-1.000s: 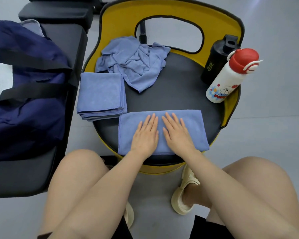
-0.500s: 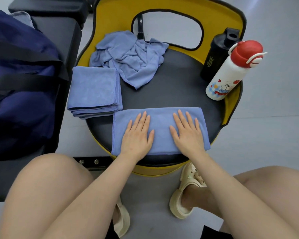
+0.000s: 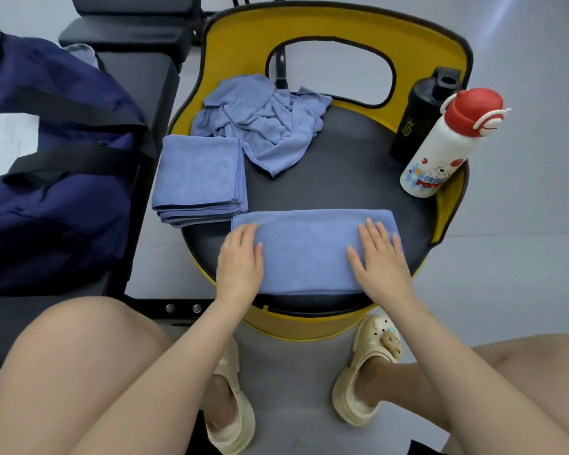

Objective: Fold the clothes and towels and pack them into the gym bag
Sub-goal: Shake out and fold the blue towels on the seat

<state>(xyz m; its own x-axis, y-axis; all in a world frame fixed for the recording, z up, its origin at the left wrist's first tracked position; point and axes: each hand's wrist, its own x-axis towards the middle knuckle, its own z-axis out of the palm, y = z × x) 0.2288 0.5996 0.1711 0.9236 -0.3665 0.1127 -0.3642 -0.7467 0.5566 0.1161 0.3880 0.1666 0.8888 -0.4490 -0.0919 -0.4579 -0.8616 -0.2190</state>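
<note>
The left hand and right hand, which were lying side by side at the middle of the folded blue towel a second ago, are now pressing flat at its left and right ends, fingers straight and only slightly spread. That outward sweep is smoothing the strip at the near edge of the round seat, so it is looking ready for its next fold. The folded stack is lying just left and far of it, with the crumpled cloth beyond still waiting and the gym bag sitting at far left.

A blue towel lies folded into a long strip along the seat's front edge, a folded stack at its left edge, a crumpled towel behind (navy gym bag further left).
</note>
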